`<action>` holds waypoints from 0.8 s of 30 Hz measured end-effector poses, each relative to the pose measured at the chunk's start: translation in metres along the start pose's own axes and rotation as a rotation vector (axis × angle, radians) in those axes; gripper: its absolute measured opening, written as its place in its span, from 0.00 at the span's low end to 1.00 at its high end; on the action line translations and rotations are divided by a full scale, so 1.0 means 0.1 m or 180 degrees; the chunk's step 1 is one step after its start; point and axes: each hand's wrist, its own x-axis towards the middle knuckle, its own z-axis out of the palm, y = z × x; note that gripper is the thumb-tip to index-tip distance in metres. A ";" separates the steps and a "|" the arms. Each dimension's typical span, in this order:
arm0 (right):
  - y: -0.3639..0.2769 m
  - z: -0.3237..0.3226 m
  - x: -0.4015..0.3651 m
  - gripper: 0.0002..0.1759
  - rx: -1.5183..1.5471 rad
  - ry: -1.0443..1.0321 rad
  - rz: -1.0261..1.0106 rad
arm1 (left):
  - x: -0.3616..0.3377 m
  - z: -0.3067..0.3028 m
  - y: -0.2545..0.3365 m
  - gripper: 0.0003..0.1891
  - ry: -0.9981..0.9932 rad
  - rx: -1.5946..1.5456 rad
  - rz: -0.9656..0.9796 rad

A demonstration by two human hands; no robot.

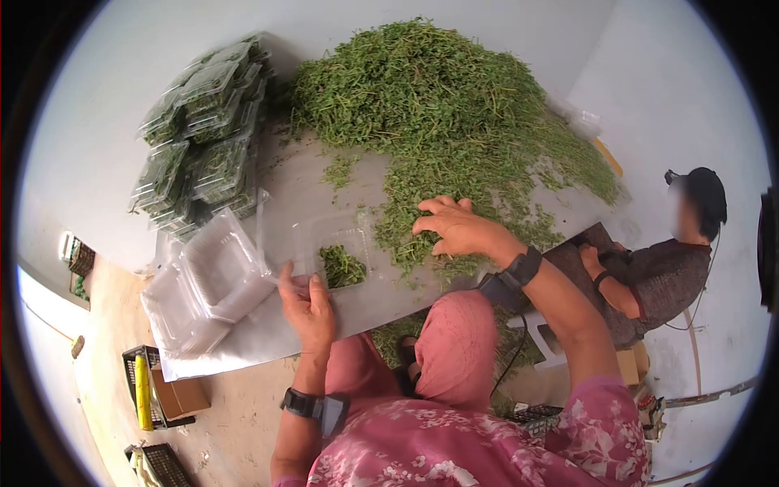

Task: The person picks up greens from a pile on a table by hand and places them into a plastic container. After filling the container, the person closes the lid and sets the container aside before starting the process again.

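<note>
Counts: two hands, one open clamshell (341, 243), one herb pile (454, 114), one small tuft (342, 266) of herbs lying in the clamshell. Filled packs (203, 138) stacked far left, a dozen or more, exact number unreadable. Empty clamshells (215, 280) nested in one leaning stack near left, count unreadable too. Wristbands (312, 404): one per wrist

Left hand (307, 304) at the near rim of the open clamshell, thumb and fingers closed narrow on its edge. Right hand (458, 229) palm down on the near fringe of the pile, just right of the clamshell, fingers bent and slightly spread; can't tell if a bunch is pinched underneath

Surface: grey table (373, 300), pile covers the far right part and thins out toward the near edge. White wall (81, 122) behind, sandy floor (235, 422) below, two dark crates (130, 361) and one cardboard box (182, 398) near left on the floor

Second person (673, 276) sits right of the table, hands low by its edge, what they hold unclear. Frame edges black from the fisheye; clamshell lid outline hard to pick out against the table
</note>
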 end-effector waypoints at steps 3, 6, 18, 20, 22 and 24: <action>0.41 0.03 -0.08 0.18 0.0249 0.0174 0.0346 | 0.00 -0.02 -0.06 0.24 -0.0055 0.0053 0.0025; 0.75 -0.12 -0.22 0.13 0.0333 0.0906 0.0324 | 0.00 -0.03 -0.01 0.24 -0.0109 0.0025 -0.0007; 0.90 -0.55 -0.76 0.17 0.1718 0.1670 0.0010 | 0.01 -0.04 -0.12 0.26 -0.0151 0.0051 0.0098; 0.92 -0.46 -0.77 0.19 0.1777 0.1600 0.0128 | 0.01 -0.05 -0.13 0.26 -0.0155 0.0094 0.0104; 0.93 -0.42 -0.81 0.21 0.1788 0.1499 0.0291 | 0.02 -0.06 -0.13 0.26 -0.0159 0.0160 0.0070; 0.90 -0.42 -0.89 0.22 0.1750 0.1352 0.0500 | 0.02 -0.06 -0.13 0.26 -0.0148 0.0158 0.0072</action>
